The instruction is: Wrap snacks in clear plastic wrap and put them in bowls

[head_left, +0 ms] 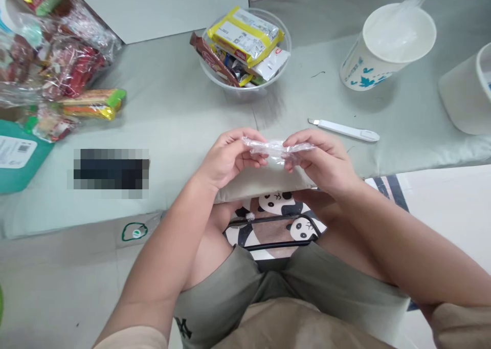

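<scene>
Both my hands pinch a crumpled piece of clear plastic wrap (274, 147), stretched between them above the front edge of the covered surface. At its left end, my left hand (232, 157) grips it between thumb and fingers. Closed on the opposite end is my right hand (322, 157). Whether anything is inside the plastic I cannot tell. A white utility knife (345, 130) lies just beyond my right hand, its tip pointing left. Past my hands stands a clear plastic bowl (245, 89) full of wrapped snacks, with a yellow packet (245, 34) on top.
At the right back, a white paper cup (368, 65) holds clear plastic; another white container (462, 90) stands beside it. Several snack packets (72, 67) pile up at the left, near a teal package (23, 175). A blurred dark object (111, 169) lies left of my hands.
</scene>
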The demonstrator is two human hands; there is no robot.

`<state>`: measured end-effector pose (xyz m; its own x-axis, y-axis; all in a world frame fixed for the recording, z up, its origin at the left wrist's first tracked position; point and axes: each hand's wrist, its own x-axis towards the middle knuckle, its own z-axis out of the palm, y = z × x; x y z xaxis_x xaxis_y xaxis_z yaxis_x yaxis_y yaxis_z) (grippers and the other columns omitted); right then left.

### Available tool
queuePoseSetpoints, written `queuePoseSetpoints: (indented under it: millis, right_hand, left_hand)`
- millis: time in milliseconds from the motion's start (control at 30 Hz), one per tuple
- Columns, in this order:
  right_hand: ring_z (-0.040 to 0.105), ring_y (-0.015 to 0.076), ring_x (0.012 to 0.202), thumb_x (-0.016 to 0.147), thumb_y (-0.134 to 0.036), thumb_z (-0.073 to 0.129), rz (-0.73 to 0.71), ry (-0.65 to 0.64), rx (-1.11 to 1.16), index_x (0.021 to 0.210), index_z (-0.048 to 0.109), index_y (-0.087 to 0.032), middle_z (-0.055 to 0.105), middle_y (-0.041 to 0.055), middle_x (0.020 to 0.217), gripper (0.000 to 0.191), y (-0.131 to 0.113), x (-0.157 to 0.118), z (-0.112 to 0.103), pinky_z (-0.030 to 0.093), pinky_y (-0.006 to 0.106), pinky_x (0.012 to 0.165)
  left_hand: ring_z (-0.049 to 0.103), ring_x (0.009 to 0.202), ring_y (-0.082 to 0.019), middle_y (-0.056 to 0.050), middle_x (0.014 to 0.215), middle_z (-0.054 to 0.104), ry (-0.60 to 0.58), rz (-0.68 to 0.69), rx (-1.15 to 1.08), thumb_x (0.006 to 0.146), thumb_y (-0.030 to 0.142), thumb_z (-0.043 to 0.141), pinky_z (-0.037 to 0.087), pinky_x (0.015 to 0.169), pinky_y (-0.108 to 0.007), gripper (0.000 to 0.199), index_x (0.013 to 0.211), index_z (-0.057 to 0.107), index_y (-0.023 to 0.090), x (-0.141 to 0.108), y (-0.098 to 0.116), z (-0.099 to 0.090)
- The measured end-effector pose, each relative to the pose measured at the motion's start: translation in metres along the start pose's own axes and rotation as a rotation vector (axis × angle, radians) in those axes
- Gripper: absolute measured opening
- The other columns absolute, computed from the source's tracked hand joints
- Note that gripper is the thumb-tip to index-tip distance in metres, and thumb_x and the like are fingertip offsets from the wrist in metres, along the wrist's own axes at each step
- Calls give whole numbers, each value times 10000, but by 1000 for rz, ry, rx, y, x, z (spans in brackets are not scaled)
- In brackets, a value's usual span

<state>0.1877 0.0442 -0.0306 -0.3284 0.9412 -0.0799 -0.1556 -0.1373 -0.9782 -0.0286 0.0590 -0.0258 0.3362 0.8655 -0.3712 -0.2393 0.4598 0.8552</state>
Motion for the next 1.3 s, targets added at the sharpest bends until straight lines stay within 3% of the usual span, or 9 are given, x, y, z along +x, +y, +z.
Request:
queuePoseSetpoints:
  millis: [133, 267, 400, 533, 700, 833, 933, 1067, 1300]
  right_hand:
    - [675, 165, 751, 965, -386, 510, -63, -31, -270, 834, 755, -195, 725, 47, 808, 336, -9, -4, -2, 530, 307, 717]
    - [577, 143, 634, 918, -346, 600, -57, 3, -564, 849, 689, -192, 648, 5, 699, 191, -8, -5, -8, 419, 284, 596]
    - [565, 130, 601, 862, -295, 666, -115, 72, -497, 1103, 628, -215, 644, -26, 756, 257, -3, -8, -13, 424, 278, 571]
    - [609, 120, 667, 890, -237, 650, -228, 158, -459, 1048, 625, -221, 692, -1, 892, 161, -3, -13, -16, 482, 291, 636]
    - [643, 105, 646, 928, -235, 626, -230, 315, -347, 1073, 601, -233, 693, -14, 889, 147, -7, -12, -26, 514, 276, 604]
    - [714, 109, 713, 928, -186, 602, -335, 491, -261, 1101, 577, -256, 690, -27, 894, 189, -15, -15, -45, 573, 270, 652]
    - [735, 105, 741, 928, -148, 558, -379, 619, -184, 1096, 558, -261, 703, -5, 1011, 202, -19, -19, -63, 595, 264, 650]
    - [744, 88, 746, 955, -125, 530, -344, 669, -96, 1059, 568, -252, 698, 3, 1086, 169, -21, -27, -80, 595, 245, 657]
    - [737, 95, 741, 967, -94, 523, -347, 658, -93, 1054, 587, -244, 692, -2, 1028, 184, -15, -35, -90, 591, 249, 645]
  left_hand:
    - [677, 596, -130, -15, 683, 675, 15, 24, 11, 758, 516, 746, 603, 615, -253, 357, 725, 688, 165, 3, -3, -1]
    - [649, 652, -85, 24, 750, 675, 27, 116, 156, 650, 270, 899, 560, 650, -184, 282, 828, 697, 184, 7, -12, 2]
    - [640, 641, -96, 52, 759, 682, 87, 201, 165, 639, 182, 901, 551, 640, -197, 530, 1101, 653, 257, 8, -18, 7]
    - [654, 608, -91, 64, 702, 670, 142, 230, 112, 607, 159, 913, 561, 621, -181, 519, 1040, 637, 235, 11, -15, 17]
    - [648, 605, -77, 52, 694, 687, 168, 267, 116, 573, 99, 896, 570, 608, -171, 406, 906, 684, 192, 29, 5, 44]
    - [621, 598, -79, 60, 668, 676, 40, 357, 69, 561, 73, 871, 559, 605, -202, 338, 811, 693, 214, 61, 38, 81]
    - [607, 635, -90, 62, 687, 637, -30, 483, 79, 651, 36, 803, 543, 624, -240, 271, 804, 691, 230, 96, 67, 114]
    - [554, 631, -93, 36, 712, 610, 16, 722, 387, 725, -105, 606, 451, 572, -255, 305, 783, 647, 192, 153, 95, 153]
    - [593, 820, -171, -27, 830, 650, 10, 778, 958, 660, -109, 525, 490, 774, -342, 332, 745, 646, 187, 227, 103, 176]
